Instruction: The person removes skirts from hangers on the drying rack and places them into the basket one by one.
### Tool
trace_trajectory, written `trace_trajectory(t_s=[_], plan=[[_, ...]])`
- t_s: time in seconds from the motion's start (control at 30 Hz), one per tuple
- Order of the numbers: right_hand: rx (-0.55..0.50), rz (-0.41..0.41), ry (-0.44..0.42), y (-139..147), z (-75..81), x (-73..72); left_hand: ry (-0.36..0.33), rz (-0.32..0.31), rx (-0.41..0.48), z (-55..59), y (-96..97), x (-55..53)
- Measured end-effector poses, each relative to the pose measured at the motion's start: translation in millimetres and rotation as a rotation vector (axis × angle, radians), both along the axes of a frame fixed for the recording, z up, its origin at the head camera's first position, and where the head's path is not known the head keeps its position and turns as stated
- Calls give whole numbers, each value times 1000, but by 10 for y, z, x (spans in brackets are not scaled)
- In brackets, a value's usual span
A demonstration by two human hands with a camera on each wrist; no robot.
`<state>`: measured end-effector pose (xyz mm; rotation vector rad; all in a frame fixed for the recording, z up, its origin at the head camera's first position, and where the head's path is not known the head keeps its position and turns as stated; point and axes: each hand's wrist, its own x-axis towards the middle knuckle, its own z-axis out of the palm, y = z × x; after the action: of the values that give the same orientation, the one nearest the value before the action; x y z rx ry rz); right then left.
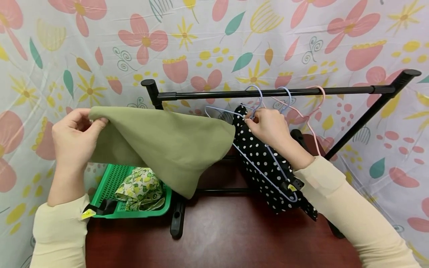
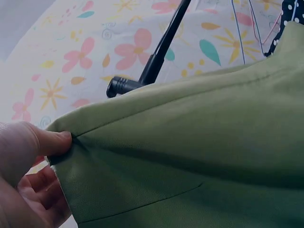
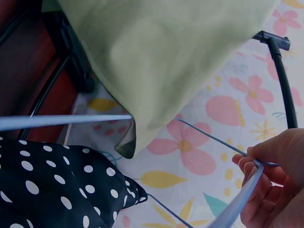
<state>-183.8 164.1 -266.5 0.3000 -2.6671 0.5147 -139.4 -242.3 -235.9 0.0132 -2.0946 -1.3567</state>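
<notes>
My left hand [image 1: 74,137] pinches one corner of a plain olive-green cloth garment [image 1: 161,137] between thumb and fingers; stitched seams show on it in the left wrist view. The cloth stretches out toward the right, and its far end hides part of a light blue hanger [image 3: 209,135]. Near that hanger's neck, just under the rod, my right hand [image 1: 269,126] pinches the wire. Directly behind the hanger hangs a black garment with white polka dots [image 1: 258,167]. In the right wrist view, a drooping tip of the green cloth [image 3: 142,95] crosses the hanger's wire.
A black rack rod [image 1: 207,94] runs across, carrying another blue hanger [image 1: 286,97] and a pink hanger [image 1: 315,119] at right. On the dark red table [image 1: 234,230], a green basket [image 1: 107,186] holds a lemon-print cloth [image 1: 142,190]. A rack foot [image 1: 177,219] stands beside it.
</notes>
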Motion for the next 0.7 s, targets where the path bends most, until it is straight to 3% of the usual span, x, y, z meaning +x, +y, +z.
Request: trace_trajectory(t_s=[0.17,0.4,0.7], plan=[[-24,25,-23,3,48,31,-39,65,78,0,-143,-8],[-23,28,-66,19,114,70,-103,101,284,-9,-304,-18],[18,36,7,88,171,116,-45,224,305,23,-453,-84]])
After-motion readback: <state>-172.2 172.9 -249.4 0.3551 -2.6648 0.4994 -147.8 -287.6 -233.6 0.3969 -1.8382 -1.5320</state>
